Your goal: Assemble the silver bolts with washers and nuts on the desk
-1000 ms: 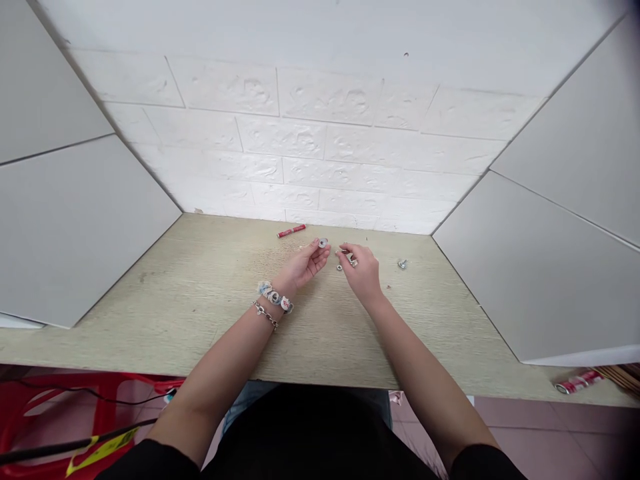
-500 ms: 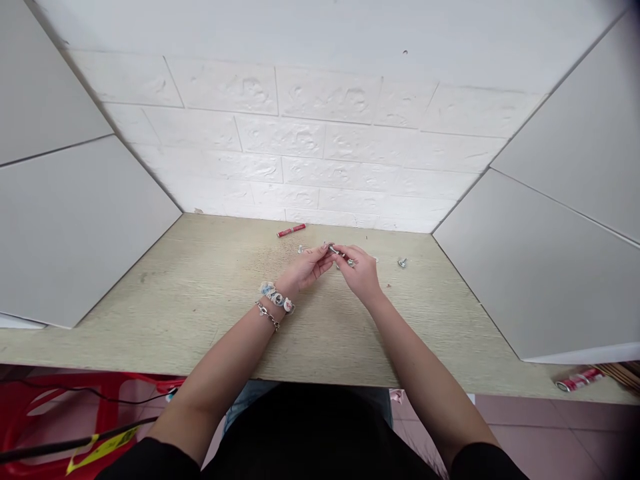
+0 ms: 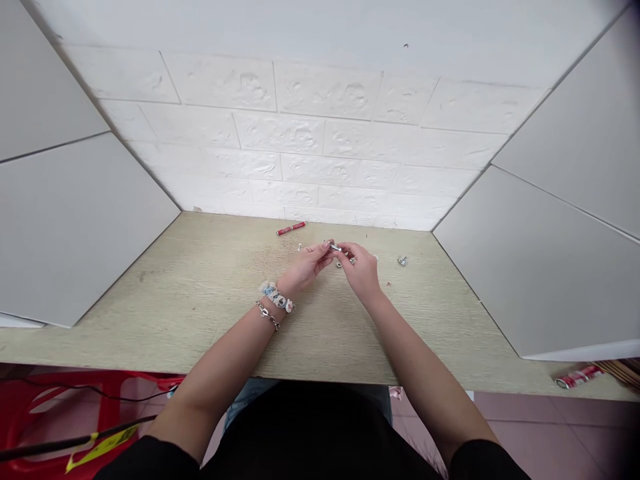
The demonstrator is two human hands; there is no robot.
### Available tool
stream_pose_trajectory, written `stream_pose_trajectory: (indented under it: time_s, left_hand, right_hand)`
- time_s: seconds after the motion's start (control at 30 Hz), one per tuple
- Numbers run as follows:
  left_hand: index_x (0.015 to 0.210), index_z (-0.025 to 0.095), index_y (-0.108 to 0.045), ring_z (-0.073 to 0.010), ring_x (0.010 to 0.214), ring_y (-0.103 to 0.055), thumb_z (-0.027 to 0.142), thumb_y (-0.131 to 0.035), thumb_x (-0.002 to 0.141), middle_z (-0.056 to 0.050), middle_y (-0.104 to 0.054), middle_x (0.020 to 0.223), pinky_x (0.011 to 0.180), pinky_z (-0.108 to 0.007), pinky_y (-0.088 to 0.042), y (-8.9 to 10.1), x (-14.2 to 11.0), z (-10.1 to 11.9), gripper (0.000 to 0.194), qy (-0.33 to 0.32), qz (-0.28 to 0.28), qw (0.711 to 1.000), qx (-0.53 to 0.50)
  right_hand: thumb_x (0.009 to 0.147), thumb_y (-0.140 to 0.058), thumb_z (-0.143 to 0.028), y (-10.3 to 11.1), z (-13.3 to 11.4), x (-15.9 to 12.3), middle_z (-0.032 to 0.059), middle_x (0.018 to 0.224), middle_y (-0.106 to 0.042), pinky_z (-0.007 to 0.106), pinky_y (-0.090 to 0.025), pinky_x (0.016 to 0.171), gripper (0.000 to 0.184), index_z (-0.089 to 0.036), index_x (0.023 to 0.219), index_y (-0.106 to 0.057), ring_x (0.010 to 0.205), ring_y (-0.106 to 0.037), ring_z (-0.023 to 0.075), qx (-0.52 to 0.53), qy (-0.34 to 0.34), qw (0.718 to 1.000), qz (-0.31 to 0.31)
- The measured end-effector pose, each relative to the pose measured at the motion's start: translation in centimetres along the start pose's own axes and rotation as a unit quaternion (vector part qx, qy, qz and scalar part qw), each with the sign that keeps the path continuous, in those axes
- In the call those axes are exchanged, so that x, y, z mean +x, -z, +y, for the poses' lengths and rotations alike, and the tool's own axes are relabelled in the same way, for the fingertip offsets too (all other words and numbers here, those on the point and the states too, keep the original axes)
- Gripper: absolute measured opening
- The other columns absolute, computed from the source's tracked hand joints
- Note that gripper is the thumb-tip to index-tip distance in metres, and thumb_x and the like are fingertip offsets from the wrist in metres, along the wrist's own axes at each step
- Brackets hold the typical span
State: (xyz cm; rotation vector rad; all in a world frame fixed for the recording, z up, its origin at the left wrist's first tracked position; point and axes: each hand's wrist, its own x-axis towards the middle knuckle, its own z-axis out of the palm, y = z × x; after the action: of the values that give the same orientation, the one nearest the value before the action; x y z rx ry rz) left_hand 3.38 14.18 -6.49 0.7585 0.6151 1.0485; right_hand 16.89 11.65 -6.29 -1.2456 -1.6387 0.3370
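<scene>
Above the table my left hand (image 3: 311, 264) pinches a small silver metal bolt (image 3: 335, 247) between thumb and fingers; its shank points right. My right hand (image 3: 361, 270) is closed at the bolt's free end, thumb and fingertips against it. Whether a nut sits between those fingers is too small to tell. A small ring-like metal piece (image 3: 339, 265) lies on the table below the hands. More metal hardware, partly hidden, lies under my right hand. Another bolt with a wide round base (image 3: 403, 261) lies to the right, and a small pale metal piece (image 3: 300, 247) to the left.
A red pen-like tube (image 3: 291, 229) lies near the white brick-patterned wall (image 3: 300, 137). Grey panels (image 3: 85, 227) flank the wooden table (image 3: 200, 293). At the front right corner are a red cylinder (image 3: 579, 377) and brown sticks (image 3: 620, 373). A red stool (image 3: 107, 393) stands below left.
My right fingers have shifted slightly on the bolt, and more of its shank shows. The ring-like piece under the hands is more visible. My left hand has hardly moved.
</scene>
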Motion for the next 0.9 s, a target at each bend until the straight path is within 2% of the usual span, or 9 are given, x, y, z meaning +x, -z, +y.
stream_pose_trajectory:
  time_s: [0.13,0.27,0.37,0.5,0.73,0.9]
  left_hand:
    - [0.086,0.015,-0.069,-0.0074,0.079,-0.059,0.026,-0.064,0.072,-0.002,-0.067,0.085,0.080,-0.018,-0.045,-0.3,0.0,-0.3,0.019,-0.042,0.008,0.999,0.031]
    - [0.093,0.017,-0.068,-0.0129,0.090,-0.059,0.027,-0.067,0.068,-0.003,-0.067,0.093,0.092,-0.028,-0.041,-0.2,0.2,-0.5,0.027,-0.078,0.027,0.993,0.089]
    - [0.099,0.018,-0.066,-0.0165,0.094,-0.058,0.028,-0.068,0.067,-0.002,-0.068,0.094,0.095,-0.033,-0.038,-0.2,0.1,-0.2,0.034,-0.095,0.058,0.981,0.161]
    - [0.101,0.018,-0.066,-0.0189,0.099,-0.057,0.027,-0.067,0.067,-0.002,-0.068,0.095,0.096,-0.034,-0.036,-0.5,-0.4,0.4,0.036,-0.113,0.085,0.962,0.236]
    - [0.099,0.021,-0.067,-0.0212,0.105,-0.055,0.027,-0.068,0.066,-0.003,-0.065,0.107,0.096,-0.034,-0.037,-0.6,-0.4,0.5,0.034,-0.136,0.067,0.947,0.284]
    - [0.101,0.021,-0.066,-0.0207,0.101,-0.057,0.030,-0.066,0.068,-0.002,-0.066,0.103,0.095,-0.035,-0.039,-0.6,-0.2,-0.1,0.034,-0.130,0.073,0.949,0.277]
  right_hand:
    - [0.077,-0.052,-0.042,0.1,-0.3,-0.2,0.0031,0.078,-0.066,0.029,-0.045,0.067,0.027,-0.020,0.086,-0.065,0.068,-0.057,0.0152,0.024,-0.042,0.999,-0.006]
    - [0.078,-0.049,-0.046,-0.3,-0.6,-0.3,0.0019,0.071,-0.064,0.028,-0.043,0.063,0.031,-0.019,0.082,-0.063,0.064,-0.055,0.0142,0.067,-0.088,0.994,-0.017]
    - [0.080,-0.045,-0.047,-0.8,-0.4,-0.3,0.0010,0.067,-0.061,0.026,-0.042,0.058,0.033,-0.018,0.080,-0.060,0.058,-0.052,0.0122,0.119,-0.122,0.985,-0.027]
    - [0.079,-0.044,-0.047,-1.3,0.0,-0.2,0.0011,0.066,-0.060,0.025,-0.041,0.053,0.033,-0.017,0.079,-0.057,0.052,-0.048,0.0097,0.194,-0.151,0.968,-0.045]
    - [0.071,-0.058,-0.039,-1.0,-0.3,0.0,0.0030,0.078,-0.063,0.026,-0.045,0.061,0.025,-0.017,0.083,-0.058,0.068,-0.056,0.0119,0.247,-0.162,0.955,0.009]
    - [0.070,-0.059,-0.040,-0.9,-0.5,-0.1,0.0022,0.075,-0.063,0.027,-0.044,0.061,0.025,-0.017,0.081,-0.058,0.065,-0.055,0.0119,0.197,-0.149,0.969,0.031]
